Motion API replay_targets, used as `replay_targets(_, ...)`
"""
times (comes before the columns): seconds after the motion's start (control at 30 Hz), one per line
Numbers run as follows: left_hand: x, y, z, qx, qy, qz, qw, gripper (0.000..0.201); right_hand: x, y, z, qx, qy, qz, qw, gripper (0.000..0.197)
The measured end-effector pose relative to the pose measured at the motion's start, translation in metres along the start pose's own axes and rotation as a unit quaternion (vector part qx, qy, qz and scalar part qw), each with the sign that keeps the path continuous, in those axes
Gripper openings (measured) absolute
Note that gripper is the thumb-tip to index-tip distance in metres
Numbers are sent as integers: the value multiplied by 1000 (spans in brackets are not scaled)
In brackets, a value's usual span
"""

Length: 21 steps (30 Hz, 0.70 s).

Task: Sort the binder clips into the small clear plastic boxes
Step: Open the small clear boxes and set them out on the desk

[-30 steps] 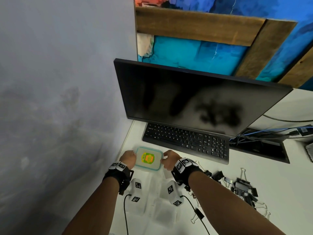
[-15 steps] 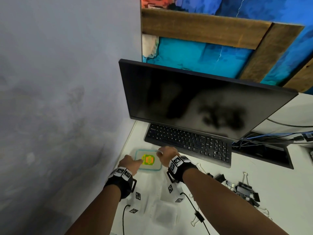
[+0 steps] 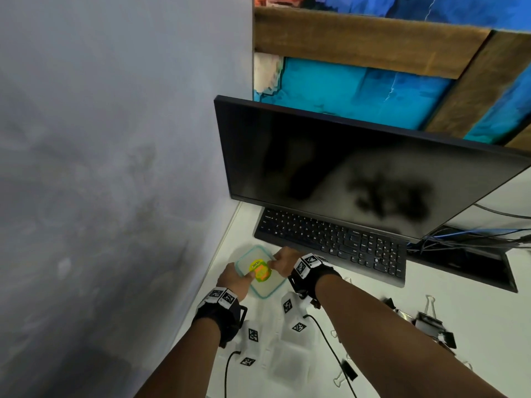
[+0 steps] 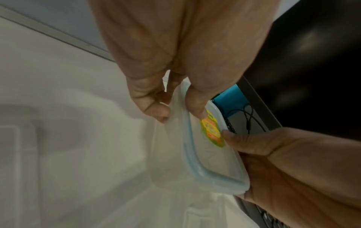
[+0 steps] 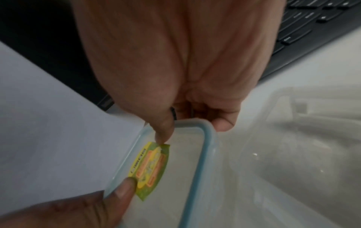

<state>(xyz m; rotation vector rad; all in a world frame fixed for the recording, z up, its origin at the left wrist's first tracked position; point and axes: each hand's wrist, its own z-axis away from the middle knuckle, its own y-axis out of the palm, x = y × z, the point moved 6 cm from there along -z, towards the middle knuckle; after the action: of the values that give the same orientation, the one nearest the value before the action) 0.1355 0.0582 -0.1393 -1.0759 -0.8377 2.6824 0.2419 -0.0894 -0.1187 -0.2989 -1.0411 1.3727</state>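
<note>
The small clear plastic box (image 3: pixel 265 288) has a pale blue rim and a yellow, green and orange sticker (image 3: pixel 261 271) on its lid. The tabletop (image 3: pixel 431 317) is white. The binder clips (image 3: pixel 428 321) are black with silver wire handles. The keyboard (image 3: pixel 333 242) is black with faint white lettering, and the monitor (image 3: pixel 359 170) is black and dark. Both wristbands (image 3: pixel 219 308) are black, carrying white squares with black checker-like marker patterns. The wall (image 3: pixel 115 168) is mottled grey. The painting (image 3: pixel 359 84) shows bright blue, turquoise and orange patches crossed by brown wooden bars.
</note>
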Motion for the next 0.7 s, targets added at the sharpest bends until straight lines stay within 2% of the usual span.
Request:
replay_targets(0.23,-9,-4,7,6,48,-17,999,41,-7,7,3,22,14,-31,999,34)
replay_targets(0.3,-11,-4,9,-4,53,-26,998,42,-10,4,1,3,21,-43,999,43)
replay_targets(0.37,-13,-5,13,-13,41,-33,999,46,-10,-1,1,-22,21,-43,999,56)
replay_targets(0.5,-11,-11,19,-33,8,-36,999,61,-14,-5,6,-15,10,-36,999,59)
replay_targets(0.6,-8,-17,23,-39,-11,-8,999,61,-17,-10,12,-48,15,-115,992,48)
replay_targets(0.7,-13,-25,25,-65,8,16,998,43,-9,-17,13,-51,-7,-200,979,29)
